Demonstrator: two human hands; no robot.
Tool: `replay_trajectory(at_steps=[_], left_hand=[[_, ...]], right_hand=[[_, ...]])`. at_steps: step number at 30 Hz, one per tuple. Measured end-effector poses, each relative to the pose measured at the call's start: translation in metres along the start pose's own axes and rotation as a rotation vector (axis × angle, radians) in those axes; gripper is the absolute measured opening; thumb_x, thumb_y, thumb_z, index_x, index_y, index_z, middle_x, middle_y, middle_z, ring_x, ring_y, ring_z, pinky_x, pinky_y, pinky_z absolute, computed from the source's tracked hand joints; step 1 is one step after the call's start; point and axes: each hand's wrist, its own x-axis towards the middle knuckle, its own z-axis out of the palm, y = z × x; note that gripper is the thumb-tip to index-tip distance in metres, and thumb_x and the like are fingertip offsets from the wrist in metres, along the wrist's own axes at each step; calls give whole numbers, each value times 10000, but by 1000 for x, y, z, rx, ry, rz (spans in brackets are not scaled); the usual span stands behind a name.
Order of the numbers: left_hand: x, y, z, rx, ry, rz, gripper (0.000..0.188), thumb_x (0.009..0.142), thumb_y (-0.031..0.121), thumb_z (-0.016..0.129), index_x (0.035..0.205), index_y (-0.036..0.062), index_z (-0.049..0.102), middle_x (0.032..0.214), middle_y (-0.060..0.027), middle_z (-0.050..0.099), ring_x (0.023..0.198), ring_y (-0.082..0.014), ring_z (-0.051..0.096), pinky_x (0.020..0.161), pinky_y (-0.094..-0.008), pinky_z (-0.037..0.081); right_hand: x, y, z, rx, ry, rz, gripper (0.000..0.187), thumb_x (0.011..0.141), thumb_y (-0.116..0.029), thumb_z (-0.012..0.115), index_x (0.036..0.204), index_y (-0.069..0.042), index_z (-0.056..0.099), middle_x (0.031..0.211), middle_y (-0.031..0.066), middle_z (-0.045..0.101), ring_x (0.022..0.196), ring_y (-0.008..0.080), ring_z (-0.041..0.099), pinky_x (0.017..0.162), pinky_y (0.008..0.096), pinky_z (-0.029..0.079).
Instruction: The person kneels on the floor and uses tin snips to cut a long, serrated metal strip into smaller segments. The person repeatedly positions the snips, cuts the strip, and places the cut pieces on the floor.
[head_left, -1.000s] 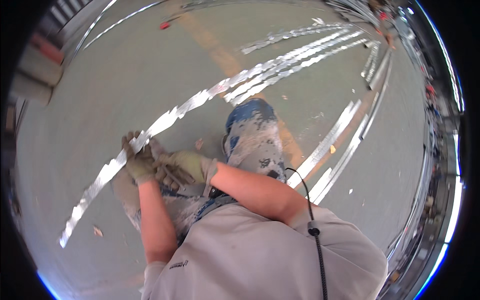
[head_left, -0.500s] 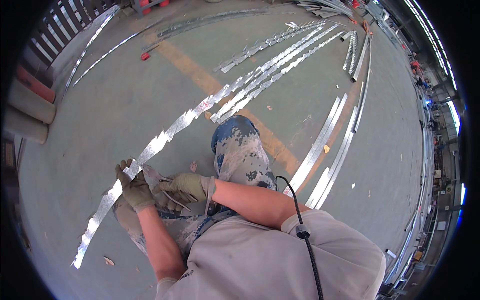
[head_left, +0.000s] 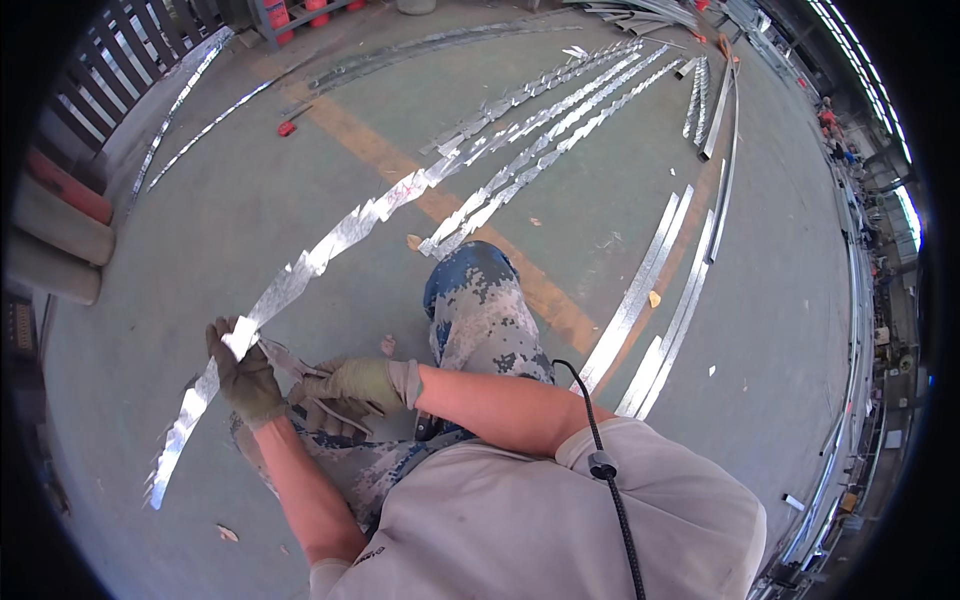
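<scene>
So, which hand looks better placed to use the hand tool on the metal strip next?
Probably the right hand: it grips the plier-like tool, whose head points toward the metal strip. The left hand is occupied holding that strip.

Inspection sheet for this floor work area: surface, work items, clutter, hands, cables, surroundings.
Surface: grey-green floor with a worn orange-yellow stripe.
Work items: notched metal strip; plier-like tool, its tip near the strip.
Clutter: other notched strips, flat metal strips, dry leaf, small red item.
Hands: left hand, gloved, holds the notched metal strip; right hand, gloved, grips the tool.
Cables: black cord over the shirt.
Surroundings: large cylinders at left; metal lengths piled at the far end.
</scene>
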Motion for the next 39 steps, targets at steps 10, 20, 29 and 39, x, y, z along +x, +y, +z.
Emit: replay_trajectory(at_steps=[10, 20, 29, 39], left_hand=[[2, -98, 68, 98, 152, -170, 471, 1022, 256, 640, 1429, 68, 494, 1412, -121, 556, 1313, -324, 547, 1114, -524, 493], [-4, -142, 103, 243, 137, -310, 536, 1032, 383, 615, 1479, 126, 472, 1472, -70, 511, 1325, -258, 539, 1111, -446, 462], [-21, -130, 72, 208, 181, -430, 520, 1029, 388, 611, 1477, 158, 480, 1453, -47, 536, 1282, -251, 580, 1070, -441, 491], [-38, -121, 48, 34, 219, -525, 539, 996, 318, 674, 1463, 129, 483, 1362, -86, 619, 1232, -257, 625, 982, -398, 535]], right_hand=[[-52, -13, -12, -154, 311, -152, 331, 1056, -349, 592, 1234, -82, 673, 973, 48, 714, 784, 152, 675, 699, 325, 575], [-67, 1, -53, -137, 496, -433, 356, 1036, -381, 626, 1180, -64, 700, 1035, 37, 701, 944, 147, 665, 802, 330, 567], [-57, -20, -68, 157, 578, -523, 334, 1032, -341, 639, 1234, -79, 684, 1116, 30, 685, 1000, 152, 642, 845, 328, 538], [-58, -13, -76, 45, 517, -546, 439, 1060, -355, 582, 1361, -36, 571, 1249, 82, 620, 1126, 244, 605, 917, 399, 540]])
